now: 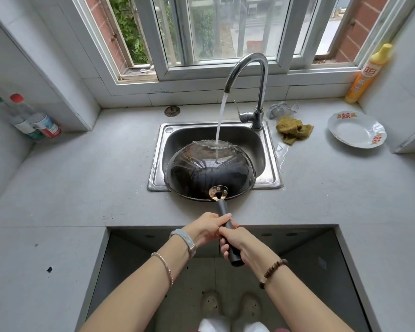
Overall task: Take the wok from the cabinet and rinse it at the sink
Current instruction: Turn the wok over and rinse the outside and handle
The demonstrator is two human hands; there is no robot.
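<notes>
1. Two capped clear plastic bottles (35,122) stand far left.
2. The left hand (205,227) curls round the dark handle (222,209) of the round black metal wok (209,171).
3. The wok tilts over the stainless steel sink (156,164) (outer side upward), under water from the curved chrome tap (262,75).
4. The right hand (243,245) grips the handle's end, touching the left.

The wok (210,174) lay tilted over the sink (261,149), under the faucet (249,75); a plate (356,129) sat right on the worktop (82,176).
</notes>
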